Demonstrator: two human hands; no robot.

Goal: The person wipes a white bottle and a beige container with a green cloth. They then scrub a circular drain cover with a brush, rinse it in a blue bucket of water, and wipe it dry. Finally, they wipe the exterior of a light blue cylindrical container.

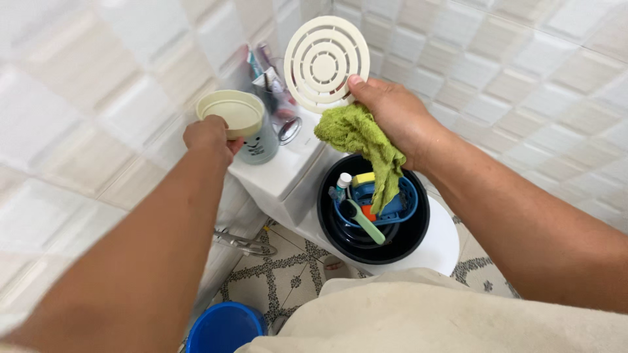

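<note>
My left hand (208,137) grips a round cream dish (230,113) by its rim, held over the white toilet tank (278,173). My right hand (392,111) holds up a round cream slotted disc (326,63) together with a green cloth (366,147), which hangs down from my fingers. Below the cloth sits a black basin (405,242) on the closed white toilet lid (445,245). Inside the basin lies a blue basket (399,209) with a small white-capped bottle (343,182), a green-handled brush (367,223) and yellow and orange items.
A pale green cup (261,145) and a clear holder with tubes and toothbrushes (275,85) stand on the tank. White tiled walls close in on both sides. A blue bucket (226,329) sits on the patterned floor at lower left, near a metal hose (239,243).
</note>
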